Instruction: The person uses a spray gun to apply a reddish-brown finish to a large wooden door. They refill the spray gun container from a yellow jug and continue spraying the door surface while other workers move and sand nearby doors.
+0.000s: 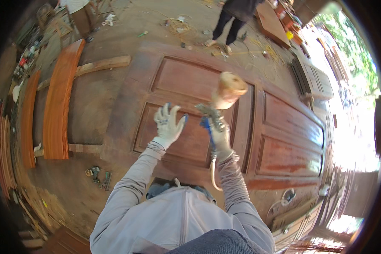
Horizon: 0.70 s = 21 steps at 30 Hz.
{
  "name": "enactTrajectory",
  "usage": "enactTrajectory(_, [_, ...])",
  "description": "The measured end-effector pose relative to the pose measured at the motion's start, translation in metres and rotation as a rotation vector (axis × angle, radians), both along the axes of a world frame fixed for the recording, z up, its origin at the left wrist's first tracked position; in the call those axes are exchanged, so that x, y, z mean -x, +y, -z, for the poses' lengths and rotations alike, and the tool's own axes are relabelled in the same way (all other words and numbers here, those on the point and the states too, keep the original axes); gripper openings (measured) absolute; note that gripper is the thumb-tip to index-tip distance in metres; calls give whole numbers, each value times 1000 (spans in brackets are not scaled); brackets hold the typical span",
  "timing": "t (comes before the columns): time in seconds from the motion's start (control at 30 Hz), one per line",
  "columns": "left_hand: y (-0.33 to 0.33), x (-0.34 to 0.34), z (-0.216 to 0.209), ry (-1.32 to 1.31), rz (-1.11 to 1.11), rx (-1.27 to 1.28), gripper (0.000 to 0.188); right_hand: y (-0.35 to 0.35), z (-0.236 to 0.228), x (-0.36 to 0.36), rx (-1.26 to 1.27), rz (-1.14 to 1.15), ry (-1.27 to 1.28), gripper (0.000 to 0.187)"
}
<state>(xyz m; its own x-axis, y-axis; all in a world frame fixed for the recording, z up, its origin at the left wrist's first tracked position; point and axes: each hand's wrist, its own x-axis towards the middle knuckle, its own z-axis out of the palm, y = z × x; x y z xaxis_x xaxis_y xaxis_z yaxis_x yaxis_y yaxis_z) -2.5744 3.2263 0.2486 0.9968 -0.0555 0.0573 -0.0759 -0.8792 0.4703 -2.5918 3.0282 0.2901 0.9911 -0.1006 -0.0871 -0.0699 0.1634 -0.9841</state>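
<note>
No readable text (markings on left glove too small).

Cannot see into the cup of the spray gun (smeared by blur) or tell apart the right hand's fingers, partly covered. Cannot see the heads of a pale-topped person and a dark-clad person, cut off above. Cannot identify the far-left clutter, too small.

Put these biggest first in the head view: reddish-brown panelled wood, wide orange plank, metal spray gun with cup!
1. Reddish-brown panelled wood
2. Wide orange plank
3. Metal spray gun with cup
</note>
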Motion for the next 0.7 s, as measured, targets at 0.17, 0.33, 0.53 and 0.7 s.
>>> enactTrajectory(0.17, [57, -59, 68, 670, -373, -35, 119, -51, 30, -160, 365, 122, -38, 23])
enactTrajectory(0.33, [38, -74, 80, 874, -275, -167, 142, -9, 50, -297, 187, -7, 52, 20])
enactTrajectory(0.53, [34, -84, 87, 938, -243, -163, 143, 124, 92, -446, -5, -149, 68, 24])
enactTrajectory(0.7, [38, -84, 96, 903, -278, -158, 142, 230, 115, -511, -124, -245, 137, 23])
